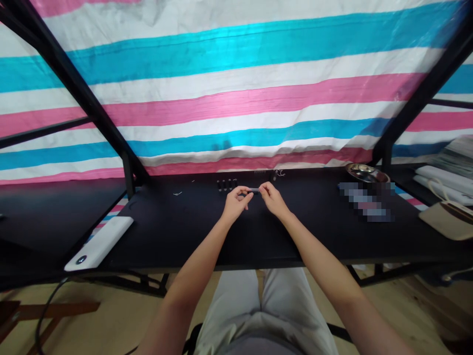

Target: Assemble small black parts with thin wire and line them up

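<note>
The person's left hand (237, 201) and right hand (272, 198) are meeting over the middle of the black desk (166, 227), with a small thin stick (254, 189) stretching between their fingertips. The left hand's grip is nearly closed, thumb and fingers bending around the stick's left end; the right hand's grip is closing in a tight pinch on its right end. The stick is lying roughly level across the gap, too small and blurred for its detail to be made out. Just beyond the left hand, several short dark tubes (224, 185) are standing in a row. Farther back, tiny pieces (259, 172) are lining up near the rear edge, and another dark tube (275, 175) is sitting beside some curled white bits (281, 173). A few white strands (178, 193) are lying well to the left. A long white box (99, 244) is resting along the desk's left edge, while a shiny metal bowl (365, 172) is sitting at the far right corner, near a pixelated object (365, 202). Behind everything, a striped sheet (236, 98) is hanging in blue, pink and white.
</note>
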Available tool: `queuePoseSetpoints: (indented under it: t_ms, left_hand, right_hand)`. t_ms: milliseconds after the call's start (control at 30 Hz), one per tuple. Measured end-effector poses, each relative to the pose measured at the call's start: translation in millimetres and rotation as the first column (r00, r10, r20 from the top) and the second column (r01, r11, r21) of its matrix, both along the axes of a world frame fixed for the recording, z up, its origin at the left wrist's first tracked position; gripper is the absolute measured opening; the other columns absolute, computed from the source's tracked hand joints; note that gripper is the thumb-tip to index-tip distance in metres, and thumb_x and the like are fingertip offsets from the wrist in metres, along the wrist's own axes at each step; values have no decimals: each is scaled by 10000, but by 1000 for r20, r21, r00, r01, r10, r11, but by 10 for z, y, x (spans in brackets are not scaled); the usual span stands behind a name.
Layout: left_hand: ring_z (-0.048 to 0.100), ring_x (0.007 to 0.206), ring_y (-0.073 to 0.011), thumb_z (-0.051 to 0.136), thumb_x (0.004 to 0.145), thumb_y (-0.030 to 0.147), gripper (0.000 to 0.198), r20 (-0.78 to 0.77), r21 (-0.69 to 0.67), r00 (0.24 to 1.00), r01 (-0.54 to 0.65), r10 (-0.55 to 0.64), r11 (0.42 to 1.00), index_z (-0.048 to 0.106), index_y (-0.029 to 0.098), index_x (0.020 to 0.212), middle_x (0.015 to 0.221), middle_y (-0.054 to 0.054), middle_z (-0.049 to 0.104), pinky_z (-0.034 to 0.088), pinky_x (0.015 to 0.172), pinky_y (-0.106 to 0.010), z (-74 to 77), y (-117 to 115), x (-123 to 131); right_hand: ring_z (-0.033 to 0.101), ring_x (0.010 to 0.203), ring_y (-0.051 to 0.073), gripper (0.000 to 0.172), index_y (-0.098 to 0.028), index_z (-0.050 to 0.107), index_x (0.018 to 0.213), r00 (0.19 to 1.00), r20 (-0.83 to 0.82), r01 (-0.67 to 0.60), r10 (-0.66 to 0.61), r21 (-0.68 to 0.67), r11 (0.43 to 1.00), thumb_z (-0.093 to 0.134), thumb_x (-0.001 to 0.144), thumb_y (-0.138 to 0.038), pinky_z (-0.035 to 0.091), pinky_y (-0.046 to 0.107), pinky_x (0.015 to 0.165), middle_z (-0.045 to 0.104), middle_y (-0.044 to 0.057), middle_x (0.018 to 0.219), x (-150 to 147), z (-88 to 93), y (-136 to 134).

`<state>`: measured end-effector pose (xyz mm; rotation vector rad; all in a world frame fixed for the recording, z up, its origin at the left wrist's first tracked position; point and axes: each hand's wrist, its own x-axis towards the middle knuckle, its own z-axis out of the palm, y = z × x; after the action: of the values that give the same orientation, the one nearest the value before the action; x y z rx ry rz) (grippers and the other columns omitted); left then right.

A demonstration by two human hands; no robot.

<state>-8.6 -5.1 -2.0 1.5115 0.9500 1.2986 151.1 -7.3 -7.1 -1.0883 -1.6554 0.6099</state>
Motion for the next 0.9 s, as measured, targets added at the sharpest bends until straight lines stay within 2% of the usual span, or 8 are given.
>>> queuePoseSetpoints:
  t_ms: [367, 533, 767, 833, 900]
  left_hand:
    - [452, 385, -6, 676, 679, 353, 291, -4, -12, 1000, -18, 18, 1000, 586, 138, 852, 725, 26, 534, 341, 359, -157, 34, -12, -7]
    - [462, 386, -14, 639, 713, 346, 267, -35, -26, 998, 57, -58, 998, 582, 134, 865, 713, 20, 553, 336, 366, -161, 15, -9, -19]
    - [433, 340, -20, 572, 761, 360, 239, 16, -98, 996, 91, -90, 991, 519, 149, 858, 645, 37, 549, 294, 343, -159, -4, 15, -27]
    - [429, 329, -25, 555, 770, 362, 231, 25, -106, 996, 85, -83, 991, 498, 157, 861, 646, 38, 553, 285, 335, -161, -3, 21, -25]
    - [426, 320, -28, 534, 778, 361, 217, 17, -112, 998, 63, -61, 992, 484, 161, 849, 651, 36, 558, 273, 324, -162, -10, 30, -21]
  right_hand:
    - [453, 630, 122, 181, -198, 510, 840, 968, 242, -77, 64, 47, 996, 424, 869, -355, 364, 239, 610, 506, -9, 719, -19, -20, -12]
    - [479, 640, 128, 170, -189, 539, 805, 949, 304, -122, 87, 98, 988, 455, 862, -326, 385, 243, 616, 530, 11, 724, -5, -74, 29]
    - [508, 601, 118, 176, -176, 587, 929, 953, 279, -149, 119, 89, 985, 483, 842, -288, 411, 243, 611, 595, 25, 750, -22, -101, 28]
    - [495, 582, 116, 176, -174, 590, 866, 955, 277, -140, 108, 99, 985, 478, 840, -308, 403, 239, 593, 579, 18, 709, -19, -86, 39]
    - [481, 564, 115, 200, -172, 574, 780, 968, 248, -76, 45, 116, 990, 480, 833, -341, 392, 235, 578, 553, 8, 655, 24, -78, 97]
